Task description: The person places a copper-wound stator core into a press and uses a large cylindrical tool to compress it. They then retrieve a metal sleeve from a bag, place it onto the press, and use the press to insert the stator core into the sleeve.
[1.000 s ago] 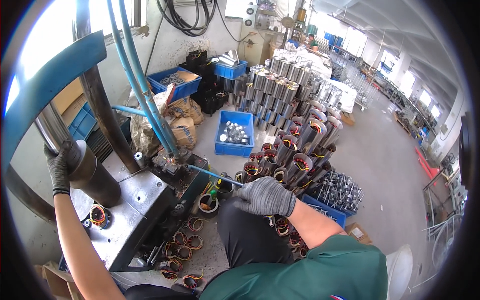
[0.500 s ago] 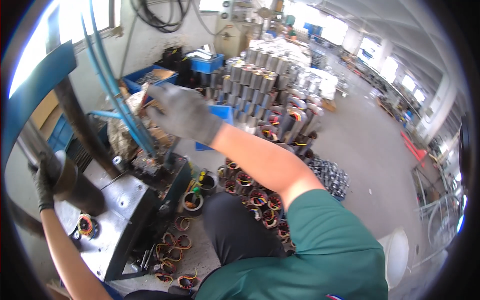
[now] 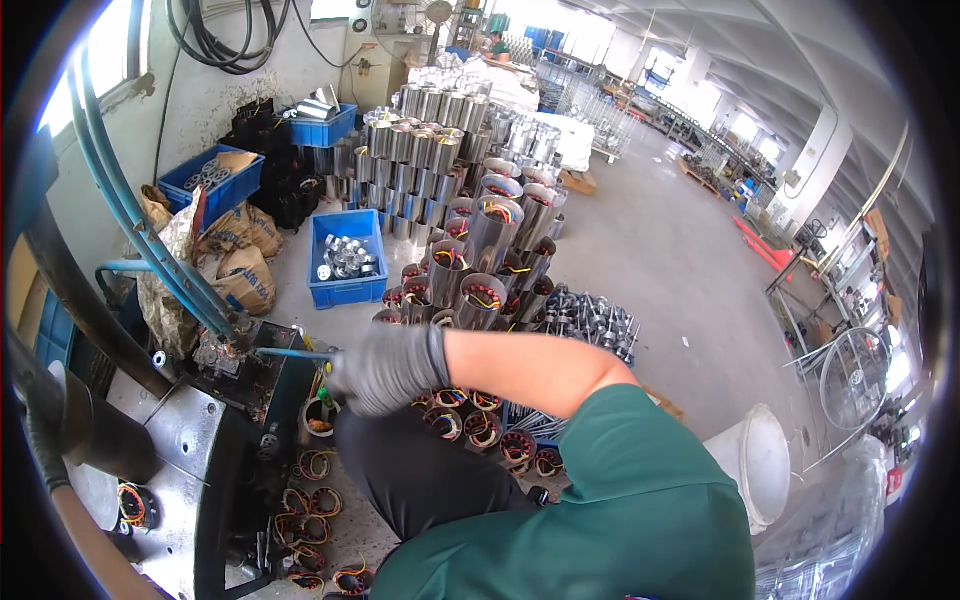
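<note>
Lowered since half a second ago, the right hand point(image 3: 390, 368) now meets the end of a blue lever point(image 3: 295, 353), and the view has swung so that the dark cylinder point(image 3: 105, 440) sits nearer the left edge. That cylinder stands on a metal tabletop point(image 3: 185, 490). Against its upper end is the left hand point(image 3: 42, 425), too shadowed for me to tell whether its grip is clasped or loose; the right grip looks closed around the lever, though blurred. Watching remotely, I judge pinched fingers the main risk: a jolt of the lever with the left hand so placed could cause it. A knock might also tip the cylinder onto the wire-wound coil point(image 3: 137, 507) near its base. The tabletop is bright, with round holes. Beyond, wired rings point(image 3: 305, 530) lie on the grey floor point(image 3: 640, 250); a blue bin point(image 3: 348, 292) of small metal parts point(image 3: 347, 258) stands before stacked steel housings point(image 3: 430, 180). The workshop stretches away behind.
</note>
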